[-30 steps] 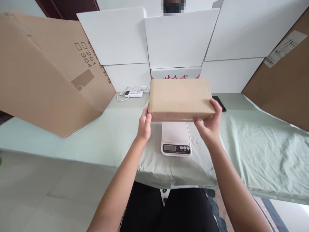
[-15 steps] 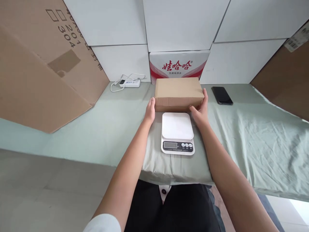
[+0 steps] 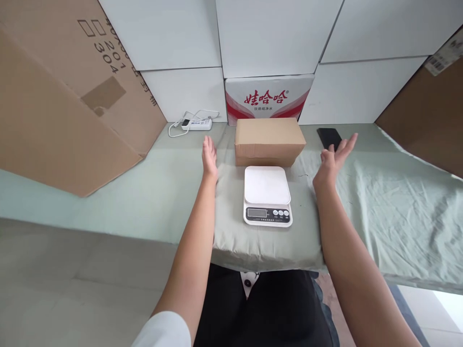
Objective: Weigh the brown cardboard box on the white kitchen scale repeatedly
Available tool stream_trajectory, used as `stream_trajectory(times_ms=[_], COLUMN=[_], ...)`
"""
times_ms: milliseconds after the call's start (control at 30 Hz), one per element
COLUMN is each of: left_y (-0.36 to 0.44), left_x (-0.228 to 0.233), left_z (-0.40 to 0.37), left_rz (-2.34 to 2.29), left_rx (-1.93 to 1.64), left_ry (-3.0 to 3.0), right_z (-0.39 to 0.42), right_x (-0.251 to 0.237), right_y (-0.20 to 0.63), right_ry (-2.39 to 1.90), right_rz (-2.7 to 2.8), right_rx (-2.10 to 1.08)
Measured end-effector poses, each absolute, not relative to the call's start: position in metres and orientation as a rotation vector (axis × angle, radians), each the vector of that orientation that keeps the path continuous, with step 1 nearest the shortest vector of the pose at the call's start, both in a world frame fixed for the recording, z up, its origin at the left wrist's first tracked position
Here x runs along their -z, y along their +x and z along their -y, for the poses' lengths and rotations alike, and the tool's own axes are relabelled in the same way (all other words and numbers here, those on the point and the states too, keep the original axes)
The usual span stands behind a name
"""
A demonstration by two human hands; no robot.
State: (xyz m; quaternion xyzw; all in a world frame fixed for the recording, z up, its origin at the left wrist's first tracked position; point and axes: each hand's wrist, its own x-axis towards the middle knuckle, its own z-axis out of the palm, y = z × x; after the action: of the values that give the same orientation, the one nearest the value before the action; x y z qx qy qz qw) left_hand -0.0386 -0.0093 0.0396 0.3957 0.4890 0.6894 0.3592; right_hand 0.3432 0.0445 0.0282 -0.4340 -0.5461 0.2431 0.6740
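A brown cardboard box [image 3: 269, 137] rests on the green cloth, just behind a white digital kitchen scale [image 3: 267, 190] whose platform is bare. My left hand [image 3: 209, 156] is apart from the box on its left side, fingers stretched out and holding nothing. To the right of the box, my right hand [image 3: 333, 161] is raised with its fingers spread, also holding nothing. It partly covers a black phone [image 3: 327, 136] lying on the cloth. The scale's display looks blank.
Behind the box stands a white and red printed carton [image 3: 267, 99] against white panels. A white power strip [image 3: 197, 124] with a looped cable lies at the back left. Large cardboard sheets [image 3: 65, 120] lean at the left and at the right [image 3: 430, 111].
Both hands have let go of the cardboard box and moved apart, the left one leftward and the right one rightward over the phone's near end. The box stays behind the scale.
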Motion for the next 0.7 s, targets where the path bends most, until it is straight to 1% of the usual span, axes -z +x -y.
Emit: stream_trajectory(times_ms=[200, 300, 567, 700], left_y=[-0.012, -0.004, 0.003, 0.007], left_x=[-0.024, -0.019, -0.020, -0.035], left_z=[0.006, 0.007, 0.013, 0.020], left_rz=[-1.171, -1.139, -1.146, -1.186], left_rx=[-1.598, -1.567, -1.515, -1.538], left_ry=[1.212, 1.252, 1.263, 1.351], right_z=[-0.036, -0.031, -0.031, -0.028], right_x=[-0.020, -0.023, -0.021, -0.029], right_y=[0.309, 0.297, 0.292, 0.285], right_ry=[-0.952, -0.937, -0.924, -0.880], right_rz=[1.318, 1.387, 1.506, 1.524], right_rx=[-0.821, -0.894, -0.862, -0.786])
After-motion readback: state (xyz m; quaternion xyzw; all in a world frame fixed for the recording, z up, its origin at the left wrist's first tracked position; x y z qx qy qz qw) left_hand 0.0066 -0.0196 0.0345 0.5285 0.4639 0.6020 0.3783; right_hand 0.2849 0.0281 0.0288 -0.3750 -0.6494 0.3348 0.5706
